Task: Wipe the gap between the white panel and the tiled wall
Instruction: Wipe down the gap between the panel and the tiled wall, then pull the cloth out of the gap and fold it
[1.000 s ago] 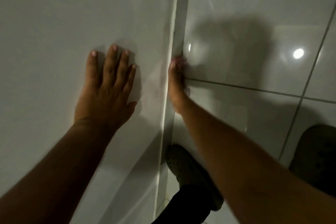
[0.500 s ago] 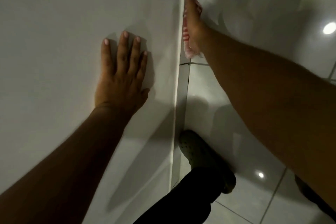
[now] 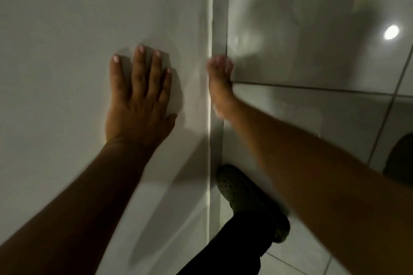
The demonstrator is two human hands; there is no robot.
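Observation:
The white panel (image 3: 67, 29) fills the left half of the view. The glossy tiled wall (image 3: 312, 51) fills the right half. A narrow vertical gap (image 3: 220, 6) runs between them. My left hand (image 3: 138, 100) lies flat on the panel, fingers spread and pointing up, holding nothing. My right hand (image 3: 220, 82) is edge-on inside the gap, level with a horizontal grout line, and is blurred. It presses a pale cloth (image 3: 217, 112), of which only a small bit shows at the heel of the hand.
A dark green perforated shoe (image 3: 241, 190) and a black trouser leg (image 3: 234, 241) stand at the foot of the gap on the light floor tiles (image 3: 301, 259). A lamp's reflection (image 3: 391, 31) shines on the wall, and a dark rounded reflection (image 3: 400, 158) sits at the right edge.
My right hand slid up the gap with the cloth, then came back down to the grout line. My left hand stayed flat on the panel.

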